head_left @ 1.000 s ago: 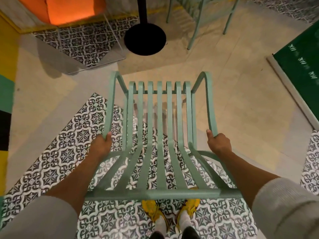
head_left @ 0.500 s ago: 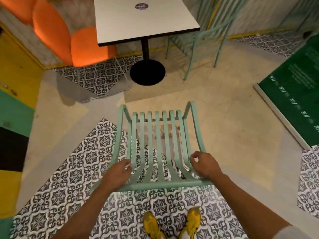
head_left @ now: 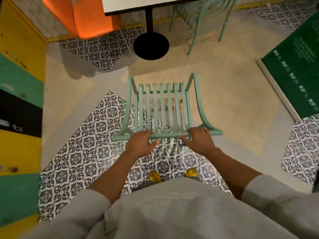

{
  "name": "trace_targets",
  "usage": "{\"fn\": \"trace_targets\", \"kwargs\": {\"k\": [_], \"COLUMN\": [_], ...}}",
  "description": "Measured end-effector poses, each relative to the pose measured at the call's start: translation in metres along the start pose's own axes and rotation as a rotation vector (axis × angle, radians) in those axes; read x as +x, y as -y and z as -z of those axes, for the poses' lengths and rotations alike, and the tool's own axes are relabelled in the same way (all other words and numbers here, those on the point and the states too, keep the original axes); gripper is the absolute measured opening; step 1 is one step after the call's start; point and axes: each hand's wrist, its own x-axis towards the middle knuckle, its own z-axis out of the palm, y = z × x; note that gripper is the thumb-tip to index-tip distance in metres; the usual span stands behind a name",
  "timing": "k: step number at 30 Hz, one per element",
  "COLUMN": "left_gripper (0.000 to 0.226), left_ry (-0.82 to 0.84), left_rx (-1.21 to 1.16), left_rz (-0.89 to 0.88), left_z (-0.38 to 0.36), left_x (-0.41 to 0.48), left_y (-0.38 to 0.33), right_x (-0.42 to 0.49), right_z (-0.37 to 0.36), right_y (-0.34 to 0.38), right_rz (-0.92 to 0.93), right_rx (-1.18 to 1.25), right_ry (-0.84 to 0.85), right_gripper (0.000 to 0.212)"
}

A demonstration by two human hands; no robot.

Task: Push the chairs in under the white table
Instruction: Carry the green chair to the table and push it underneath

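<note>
Seen from above: mint-green slatted chair [head_left: 164, 109] standing on the floor, well short of the white table [head_left: 138, 4], not yet under it. Front of seat pointing up the picture toward the table; top rail of the backrest nearest the body, running left to right. Seat slats running front to back, in line with the black pedestal base [head_left: 151, 46], though the chair sits a little to the right of that base. Curved armrests on both sides, sweeping from rail to front legs.

Left hand [head_left: 140, 144] wrapped over the left part of the top rail, fingers curled across it, thumb below. Right hand [head_left: 198, 139] likewise closed over the right part of the rail, fingers on top, thumb underneath. Both grasping the rail, neither released. Grey sleeves pushed up the forearms.

Rear half of the chair over the patterned tile patch [head_left: 89, 144], front half over plain beige floor. Yellow shoes [head_left: 154, 175] on the patterned tiles just behind the chair.

Second green chair [head_left: 203, 19] at the table's right side, near the pedestal, blurred. Orange seating [head_left: 89, 16] beyond the table's left edge. Yellow, green and black cabinet fronts [head_left: 19, 83] along the left edge of the floor; dark green board [head_left: 296, 69] lying at the right edge.
</note>
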Motion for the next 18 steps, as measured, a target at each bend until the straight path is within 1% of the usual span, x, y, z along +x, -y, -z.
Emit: {"fn": "trace_targets", "kwargs": {"k": [5, 11, 15, 18], "left_gripper": [0.054, 0.048, 0.044, 0.048], "left_ry": [-0.066, 0.053, 0.067, 0.061], "left_rx": [0.001, 0.088, 0.156, 0.173], "left_rz": [-0.009, 0.023, -0.013, -0.015], "left_z": [-0.009, -0.019, -0.018, -0.014], "left_x": [-0.002, 0.009, 0.020, 0.028], "left_y": [0.009, 0.015, 0.014, 0.014], "right_x": [-0.004, 0.003, 0.017, 0.031], "right_z": [-0.009, -0.009, -0.006, -0.001], "right_y": [-0.003, -0.005, -0.007, -0.010], "right_rz": [0.017, -0.042, -0.069, -0.082], "right_rx": [-0.076, -0.184, -0.221, -0.231], "right_ry": [-0.034, 0.017, 0.047, 0.098], "right_gripper": [0.071, 0.058, 0.052, 0.048]}}
